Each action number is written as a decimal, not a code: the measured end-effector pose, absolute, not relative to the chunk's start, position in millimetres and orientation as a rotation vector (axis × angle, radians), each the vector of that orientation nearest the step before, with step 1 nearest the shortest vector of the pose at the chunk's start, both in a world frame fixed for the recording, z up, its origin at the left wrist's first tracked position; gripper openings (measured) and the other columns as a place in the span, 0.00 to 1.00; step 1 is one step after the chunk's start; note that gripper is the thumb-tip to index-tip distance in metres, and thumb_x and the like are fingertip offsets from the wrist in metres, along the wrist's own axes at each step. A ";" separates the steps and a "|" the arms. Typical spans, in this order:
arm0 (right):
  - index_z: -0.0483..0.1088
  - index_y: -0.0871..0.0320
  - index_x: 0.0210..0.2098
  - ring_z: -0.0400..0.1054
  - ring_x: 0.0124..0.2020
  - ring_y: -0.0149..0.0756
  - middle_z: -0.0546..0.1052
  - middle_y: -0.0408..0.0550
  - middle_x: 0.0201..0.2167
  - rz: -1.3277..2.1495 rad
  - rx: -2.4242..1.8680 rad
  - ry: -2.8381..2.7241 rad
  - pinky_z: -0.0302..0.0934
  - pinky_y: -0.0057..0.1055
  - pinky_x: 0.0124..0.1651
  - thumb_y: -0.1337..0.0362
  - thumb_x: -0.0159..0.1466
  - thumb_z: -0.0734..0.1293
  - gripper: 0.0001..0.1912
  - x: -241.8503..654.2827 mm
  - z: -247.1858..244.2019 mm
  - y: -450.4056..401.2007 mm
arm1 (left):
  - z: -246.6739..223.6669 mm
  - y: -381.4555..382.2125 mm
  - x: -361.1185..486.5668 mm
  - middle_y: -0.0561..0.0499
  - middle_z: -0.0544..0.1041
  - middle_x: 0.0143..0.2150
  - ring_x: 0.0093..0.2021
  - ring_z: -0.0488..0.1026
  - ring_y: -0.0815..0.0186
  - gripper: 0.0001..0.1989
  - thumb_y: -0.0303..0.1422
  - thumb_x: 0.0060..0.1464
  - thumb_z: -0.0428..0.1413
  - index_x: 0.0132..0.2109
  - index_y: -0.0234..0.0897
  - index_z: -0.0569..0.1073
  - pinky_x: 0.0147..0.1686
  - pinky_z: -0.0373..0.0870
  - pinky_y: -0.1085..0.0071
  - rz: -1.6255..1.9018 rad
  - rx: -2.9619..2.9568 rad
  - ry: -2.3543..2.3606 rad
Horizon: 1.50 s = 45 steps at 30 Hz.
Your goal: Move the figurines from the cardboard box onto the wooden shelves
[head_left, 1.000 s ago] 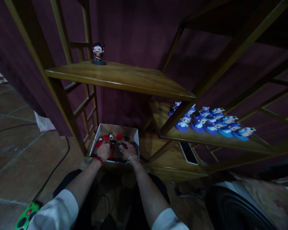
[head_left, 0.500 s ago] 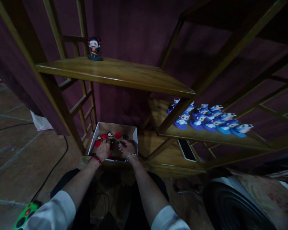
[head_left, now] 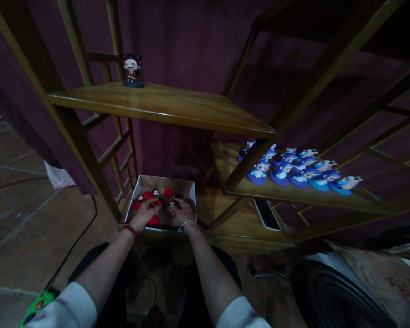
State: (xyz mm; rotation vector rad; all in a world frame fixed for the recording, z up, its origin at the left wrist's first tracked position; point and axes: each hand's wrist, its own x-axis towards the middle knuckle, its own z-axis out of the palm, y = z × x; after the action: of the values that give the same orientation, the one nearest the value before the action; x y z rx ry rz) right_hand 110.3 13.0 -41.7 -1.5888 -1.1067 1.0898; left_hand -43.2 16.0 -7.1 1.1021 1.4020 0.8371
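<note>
A white cardboard box [head_left: 194, 197] stands on the lowest shelf, holding several small black-haired figurines [head_left: 156, 193] and round red pieces [head_left: 167, 193]. Both of my hands reach into it. My right hand [head_left: 184, 212] is closed on a small dark figurine [head_left: 172, 205] at the box's right side. On the left, my left hand [head_left: 144, 214] has its fingers curled over the red pieces; whatever lies between the fingertips is too dark and small to name. One red piece [head_left: 153, 221] shows beside that palm.
A black-haired figurine [head_left: 132, 71] stands on the upper wooden shelf [head_left: 164, 101]. Several blue-purple figurines [head_left: 282, 172] fill the right shelf. Beneath them lies a phone [head_left: 266, 214]. A dark round ridged seat [head_left: 331, 294] is at lower right, a green object [head_left: 39, 306] at lower left.
My left hand has shifted slightly left, away from my right hand, uncovering a red piece near the box's front. My right hand stays nearly in place with the figurine.
</note>
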 end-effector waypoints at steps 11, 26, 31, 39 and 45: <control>0.67 0.58 0.37 0.71 0.25 0.30 0.75 0.41 0.26 1.225 -1.468 -0.853 0.67 0.26 0.29 0.68 0.48 0.66 0.16 105.6 -30.5 13.8 | 1.4 12.5 -35.9 0.53 0.72 0.27 0.29 0.72 0.74 0.15 0.16 0.49 0.48 0.42 0.34 0.70 0.43 0.70 0.69 0.920 0.432 1.032; 0.66 0.60 0.36 0.70 0.25 0.29 0.75 0.42 0.27 1.255 -1.408 -0.842 0.65 0.25 0.27 0.66 0.49 0.66 0.14 105.3 -16.9 9.1 | 3.7 8.5 -32.7 0.53 0.73 0.26 0.31 0.74 0.70 0.11 0.17 0.49 0.49 0.37 0.34 0.69 0.43 0.71 0.65 0.902 0.369 0.925; 0.67 0.59 0.35 0.70 0.26 0.29 0.75 0.42 0.29 1.260 -1.405 -0.857 0.66 0.26 0.29 0.64 0.49 0.66 0.13 105.1 -19.6 10.0 | 5.3 7.3 -32.1 0.53 0.73 0.27 0.29 0.73 0.72 0.08 0.17 0.49 0.51 0.33 0.33 0.68 0.38 0.72 0.70 0.923 0.361 0.894; 0.67 0.59 0.35 0.70 0.27 0.29 0.75 0.43 0.30 1.238 -1.403 -0.863 0.66 0.25 0.29 0.62 0.48 0.67 0.15 108.0 -24.4 11.1 | 6.0 7.1 -30.6 0.53 0.75 0.27 0.29 0.72 0.72 0.07 0.18 0.46 0.55 0.29 0.33 0.69 0.32 0.70 0.74 0.963 0.382 0.908; 0.66 0.60 0.38 0.69 0.26 0.28 0.75 0.44 0.30 1.226 -1.399 -0.907 0.66 0.25 0.29 0.59 0.48 0.67 0.18 109.5 -27.4 10.6 | 1.2 9.1 -29.5 0.52 0.75 0.27 0.29 0.74 0.70 0.06 0.19 0.45 0.57 0.28 0.32 0.68 0.30 0.72 0.75 0.990 0.388 0.947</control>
State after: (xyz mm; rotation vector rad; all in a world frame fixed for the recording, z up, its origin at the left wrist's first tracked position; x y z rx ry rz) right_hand 109.5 10.6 -27.4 -1.3990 -0.9067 1.2255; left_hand -29.5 9.1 1.2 0.3882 0.9471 0.9897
